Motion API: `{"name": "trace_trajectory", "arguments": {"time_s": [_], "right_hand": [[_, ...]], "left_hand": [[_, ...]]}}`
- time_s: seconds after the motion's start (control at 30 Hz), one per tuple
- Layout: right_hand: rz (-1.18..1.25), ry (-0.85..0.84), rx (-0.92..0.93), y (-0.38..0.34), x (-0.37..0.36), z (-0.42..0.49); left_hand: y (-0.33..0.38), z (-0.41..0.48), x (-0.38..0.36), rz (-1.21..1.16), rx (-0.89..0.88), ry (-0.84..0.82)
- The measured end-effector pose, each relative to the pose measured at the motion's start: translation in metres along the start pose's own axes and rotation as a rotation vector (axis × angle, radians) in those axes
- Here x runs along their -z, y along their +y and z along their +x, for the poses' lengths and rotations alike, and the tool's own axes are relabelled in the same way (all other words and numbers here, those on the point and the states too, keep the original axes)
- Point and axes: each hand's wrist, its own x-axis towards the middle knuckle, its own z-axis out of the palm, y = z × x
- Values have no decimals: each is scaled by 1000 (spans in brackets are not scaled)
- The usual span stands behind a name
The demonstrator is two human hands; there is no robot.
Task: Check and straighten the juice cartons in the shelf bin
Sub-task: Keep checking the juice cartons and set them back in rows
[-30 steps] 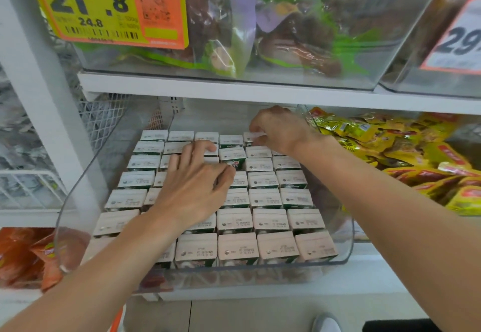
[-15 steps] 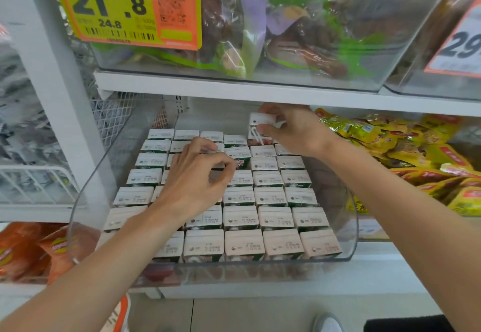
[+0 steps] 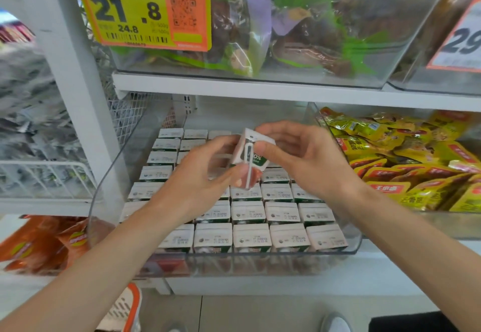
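Small boxy juice carton (image 3: 257,160) (glossy white card, green label), tilted, pinched by the curled fingers (image 3: 273,126) of left hand (image 3: 205,178) and right hand (image 3: 309,161), just above flat-topped carton rows (image 3: 250,213) packed in a clear round-cornered plastic bin (image 3: 260,262) on the white shelf (image 3: 286,283).

One wide-angle camera, worn on the head, looks forward and down from close in front of the shelf (image 3: 234,88), squarely facing the clear bin (image 3: 260,264). The left hand (image 3: 197,178) and right hand (image 3: 304,159) reach in from the bottom corners and hold a juice carton (image 3: 244,154) mid-frame. A strip of floor (image 3: 260,313) runs along the lower edge.
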Motion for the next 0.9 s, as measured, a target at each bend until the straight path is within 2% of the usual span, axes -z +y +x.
{"name": "trace_trajectory", "arguments": {"time_s": [0.17,0.3,0.57,0.77,0.9], "right_hand": [[188,-19,-109,-1,-6,-4],[150,-43,-214,3,-11,-9],[278,61,-274,8,-7,-15],[390,70,-282,8,-8,-17],[373,56,-302,8,-8,-18]], "left_hand": [[0,-6,9,-139,58,67],[0,-8,14,-281,103,87],[-7,-3,10,-426,90,-31],[-14,1,8,-483,102,-37],[-15,2,7,-536,135,-139]]}}
